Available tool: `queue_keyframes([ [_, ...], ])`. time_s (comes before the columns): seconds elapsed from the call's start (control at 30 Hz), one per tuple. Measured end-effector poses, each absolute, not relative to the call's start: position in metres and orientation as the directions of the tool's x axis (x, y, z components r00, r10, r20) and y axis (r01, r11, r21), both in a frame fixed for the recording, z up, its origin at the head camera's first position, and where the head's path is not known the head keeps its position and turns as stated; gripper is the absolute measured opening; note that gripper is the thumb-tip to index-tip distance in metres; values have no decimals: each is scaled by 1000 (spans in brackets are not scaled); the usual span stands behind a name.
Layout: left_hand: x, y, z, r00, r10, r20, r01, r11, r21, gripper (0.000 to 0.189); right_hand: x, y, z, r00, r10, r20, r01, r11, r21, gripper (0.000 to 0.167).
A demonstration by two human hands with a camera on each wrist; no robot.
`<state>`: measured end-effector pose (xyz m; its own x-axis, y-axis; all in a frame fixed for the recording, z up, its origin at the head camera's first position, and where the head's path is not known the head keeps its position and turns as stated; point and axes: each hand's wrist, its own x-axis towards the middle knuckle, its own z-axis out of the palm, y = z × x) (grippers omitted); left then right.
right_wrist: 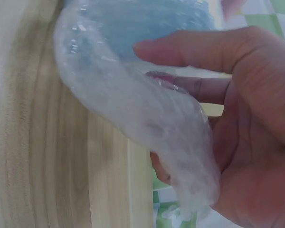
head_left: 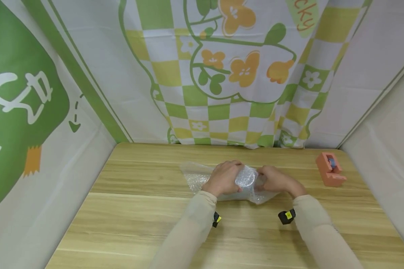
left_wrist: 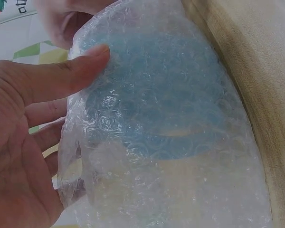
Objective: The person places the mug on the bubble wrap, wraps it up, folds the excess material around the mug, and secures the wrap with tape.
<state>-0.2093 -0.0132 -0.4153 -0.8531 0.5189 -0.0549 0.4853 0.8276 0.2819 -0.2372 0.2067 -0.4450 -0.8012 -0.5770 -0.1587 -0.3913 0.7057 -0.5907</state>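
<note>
A light blue object with a round end, its exact kind blurred by the wrap, lies inside clear bubble wrap on the wooden table. Beside it, my left hand grips the wrapped object from the left. In the left wrist view, the thumb presses the front of the bubble wrap while the other fingers go behind it. From the other side, my right hand holds a loose, crumpled end of the wrap. The right wrist view shows this thumb over the bubble wrap, with fingers partly hidden behind it.
An orange-pink tape dispenser stands at the table's back right. Loose bubble wrap spreads left of the left hand. Behind the wooden table hangs a green, yellow and white patterned cloth; printed sheets also flank both sides.
</note>
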Motion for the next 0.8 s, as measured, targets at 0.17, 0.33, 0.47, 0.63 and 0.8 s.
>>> queue_keyframes([
  [0.17,-209,-12,-415,-857,511,-69,477,836,271,82,-238,214,-442,-818,-545,-182,-312,688,-655,44],
  [0.33,-210,-11,-415,-858,508,-73,476,841,256,83,-236,219,-437,-837,-495,-232,-174,644,-745,46],
  [0.47,-211,-11,-416,-859,506,-75,477,845,242,83,-232,222,-432,-839,-492,-233,-121,587,-801,44],
  [0.63,-208,-11,-414,-859,507,-75,476,844,248,82,-228,221,-429,-868,-457,-193,-82,516,-853,28],
  [0.8,-207,-11,-414,-855,512,-80,481,842,244,82,-224,219,-433,-907,-380,-181,-28,484,-875,14],
])
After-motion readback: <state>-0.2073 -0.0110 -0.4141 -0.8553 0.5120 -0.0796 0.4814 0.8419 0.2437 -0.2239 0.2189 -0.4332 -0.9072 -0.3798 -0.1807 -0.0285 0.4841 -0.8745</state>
